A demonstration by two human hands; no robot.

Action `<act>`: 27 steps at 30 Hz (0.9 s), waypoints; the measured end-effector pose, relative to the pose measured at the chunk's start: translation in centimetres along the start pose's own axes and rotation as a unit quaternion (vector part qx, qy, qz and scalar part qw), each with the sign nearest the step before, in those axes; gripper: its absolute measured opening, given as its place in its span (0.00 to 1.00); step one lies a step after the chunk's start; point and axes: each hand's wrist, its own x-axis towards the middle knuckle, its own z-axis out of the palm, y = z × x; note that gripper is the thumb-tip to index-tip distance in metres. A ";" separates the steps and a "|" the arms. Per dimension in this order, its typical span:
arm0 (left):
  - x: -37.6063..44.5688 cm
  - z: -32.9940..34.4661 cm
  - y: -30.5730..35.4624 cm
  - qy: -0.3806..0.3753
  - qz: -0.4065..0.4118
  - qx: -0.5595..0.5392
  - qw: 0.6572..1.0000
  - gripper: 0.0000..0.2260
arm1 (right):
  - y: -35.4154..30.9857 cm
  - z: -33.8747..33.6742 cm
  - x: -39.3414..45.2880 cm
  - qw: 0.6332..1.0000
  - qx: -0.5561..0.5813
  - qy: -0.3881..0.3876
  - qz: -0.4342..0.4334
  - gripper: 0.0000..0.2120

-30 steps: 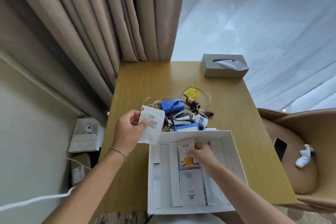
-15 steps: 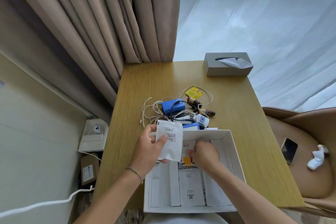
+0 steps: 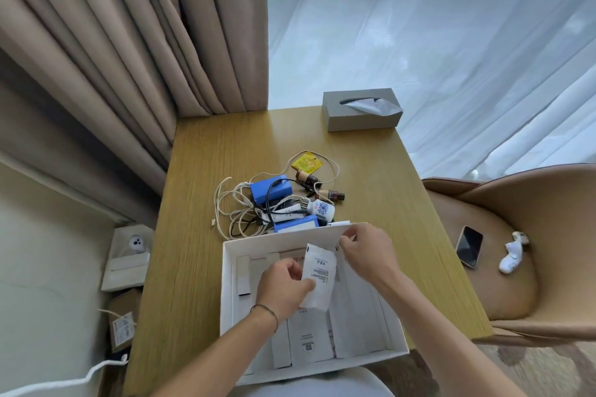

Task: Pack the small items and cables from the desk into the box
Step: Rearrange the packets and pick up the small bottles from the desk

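Packing is at the point where a white sachet (image 3: 319,280) hangs over the open white box (image 3: 226,284), pinched at its lower left edge between the thumb and fingers of the left hand (image 3: 283,287). The right hand (image 3: 364,251) is up at the far right corner of the box, fingertips drawn together on what looks like the top edge of the sachet or the box wall; I cannot tell which from where the camera sits. Flat white packets and slim cartons already line the floor of the box, so the sachet wants to go down flat on top of them rather than on edge, with the right hand steadying it while the left lets go low. A light hold should do, since the sachet looks thin and would crease if squeezed. Most of the work sits just beyond the far wall of the box on the wooden desk (image 3: 206,171): a tangle of cream cables (image 3: 232,203), a blue pack (image 3: 270,187), a small white bottle (image 3: 321,209), a yellow packet (image 3: 307,162) and little brown vials (image 3: 306,177). I would leave room at one side for the bulky cables.
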 end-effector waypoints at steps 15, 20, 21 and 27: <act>2.9 3.3 1.3 0.015 -0.045 0.058 0.997 0.10 | 1.6 -0.4 -1.3 0.999 0.041 -0.005 -0.001 0.09; 3.2 3.9 1.5 0.031 -0.045 0.153 0.987 0.13 | 2.0 -0.5 -1.6 0.998 0.067 -0.012 -0.001 0.09; 3.3 4.1 1.5 0.035 -0.044 0.171 0.984 0.13 | 2.1 -0.6 -1.7 0.997 0.070 -0.011 -0.002 0.10; 2.9 3.2 1.5 0.037 -0.002 0.287 0.957 0.13 | 2.5 -0.8 -1.7 0.996 0.088 -0.012 -0.005 0.10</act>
